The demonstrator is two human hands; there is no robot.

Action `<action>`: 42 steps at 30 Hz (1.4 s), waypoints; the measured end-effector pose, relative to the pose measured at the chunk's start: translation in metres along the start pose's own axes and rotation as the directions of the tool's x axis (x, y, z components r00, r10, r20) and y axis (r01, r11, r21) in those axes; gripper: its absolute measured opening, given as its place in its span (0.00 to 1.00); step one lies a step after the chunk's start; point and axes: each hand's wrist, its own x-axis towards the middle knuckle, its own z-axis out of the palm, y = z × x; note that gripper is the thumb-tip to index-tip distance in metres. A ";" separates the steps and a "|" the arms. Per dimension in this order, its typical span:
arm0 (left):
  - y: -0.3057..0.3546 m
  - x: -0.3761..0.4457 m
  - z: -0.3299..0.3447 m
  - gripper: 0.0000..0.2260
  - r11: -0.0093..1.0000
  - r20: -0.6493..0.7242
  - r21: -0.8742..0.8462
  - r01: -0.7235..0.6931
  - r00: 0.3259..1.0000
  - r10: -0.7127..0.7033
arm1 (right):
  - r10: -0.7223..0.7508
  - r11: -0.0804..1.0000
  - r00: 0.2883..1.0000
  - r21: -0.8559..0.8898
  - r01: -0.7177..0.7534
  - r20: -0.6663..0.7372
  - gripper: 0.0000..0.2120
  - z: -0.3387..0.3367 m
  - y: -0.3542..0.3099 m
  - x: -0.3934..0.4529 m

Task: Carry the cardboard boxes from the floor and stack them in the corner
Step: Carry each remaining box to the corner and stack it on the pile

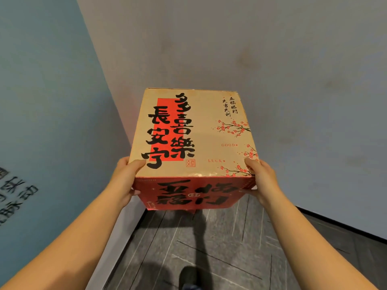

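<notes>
Up in front of the person, a tan cardboard box [192,139] with bold black calligraphy over a red panel and small red blossom branches printed on its top hangs in the air, clear of the floor, carried between two bare hands. Its near face is red with large black characters, and the whole box tilts slightly toward the viewer. The left hand [125,178] clasps the lower left corner: the thumb lies flat across the top edge, while the fingers curl underneath and round the side, mostly hidden by the box. The right hand [261,178] mirrors it at the lower right corner, thumb pressed on top beside the printed blossoms, its other fingers tucked out of sight below. Both forearms reach forward. Beyond the box, a pale blue wall [48,97] bearing dark lettering meets a grey-white wall [293,59] in a corner. Below lies grey wood-patterned flooring [219,248], crossed by the box's shadow, and the toe of a dark shoe [189,277] shows at the bottom edge.
</notes>
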 end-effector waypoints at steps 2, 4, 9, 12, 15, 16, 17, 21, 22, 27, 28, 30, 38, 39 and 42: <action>-0.016 0.027 0.008 0.10 0.998 -0.003 -0.047 -0.034 0.999 0.034 | -0.008 1.000 1.000 0.001 0.008 0.019 0.07 0.007 0.018 0.028; -0.035 0.050 0.015 0.09 0.992 -0.012 -0.095 -0.080 0.997 0.079 | -0.029 1.000 0.999 0.011 0.029 0.031 0.07 0.015 0.041 0.053; -0.087 0.110 0.027 0.07 0.979 0.003 -0.139 -0.150 0.988 0.152 | -0.111 0.992 0.994 0.065 0.112 -0.026 0.07 0.035 0.098 0.109; -0.114 0.134 0.037 0.06 0.970 -0.003 -0.163 -0.181 0.983 0.183 | -0.144 0.987 0.988 0.071 0.147 -0.047 0.07 0.037 0.128 0.135; -0.132 0.150 0.048 0.07 0.962 -0.004 -0.193 -0.195 0.980 0.198 | -0.180 0.980 0.982 0.078 0.184 -0.050 0.06 0.039 0.149 0.152; -0.136 0.155 0.050 0.09 0.959 -0.002 -0.199 -0.202 0.979 0.206 | -0.188 0.978 0.981 0.083 0.192 -0.053 0.06 0.041 0.155 0.157; -0.140 0.161 0.051 0.11 0.956 -0.004 -0.202 -0.211 0.977 0.214 | -0.196 0.976 0.979 0.087 0.200 -0.055 0.06 0.043 0.160 0.161; -0.149 0.176 0.053 0.13 0.956 -0.003 -0.176 -0.233 0.972 0.237 | -0.206 0.969 0.977 0.125 0.212 -0.060 0.08 0.048 0.176 0.175; -0.152 0.179 0.054 0.11 0.957 0.006 -0.170 -0.235 0.971 0.240 | -0.208 0.969 0.977 0.124 0.214 -0.054 0.08 0.048 0.180 0.178; -0.167 0.192 0.058 0.19 0.942 0.023 -0.222 -0.251 0.965 0.263 | -0.225 0.965 0.974 0.132 0.227 -0.033 0.09 0.048 0.201 0.191; -0.170 0.193 0.058 0.19 0.936 0.020 -0.232 -0.265 0.961 0.278 | -0.235 0.961 0.971 0.143 0.237 -0.028 0.09 0.048 0.206 0.193; -0.176 0.193 0.057 0.17 0.924 0.023 -0.239 -0.300 0.949 0.314 | -0.261 0.952 0.965 0.157 0.261 -0.020 0.09 0.048 0.213 0.197; -0.226 0.219 0.055 0.30 0.954 0.049 -0.218 -0.205 0.974 0.221 | -0.225 0.971 0.974 0.080 0.224 0.011 0.19 0.037 0.260 0.214; -0.232 0.223 0.056 0.31 0.955 0.023 -0.223 -0.193 0.979 0.204 | -0.217 0.974 0.976 0.070 0.215 0.011 0.17 0.037 0.264 0.216; -0.241 0.232 0.058 0.34 0.957 -0.062 -0.220 -0.188 0.982 0.178 | -0.216 0.974 0.976 0.071 0.215 0.014 0.13 0.038 0.270 0.222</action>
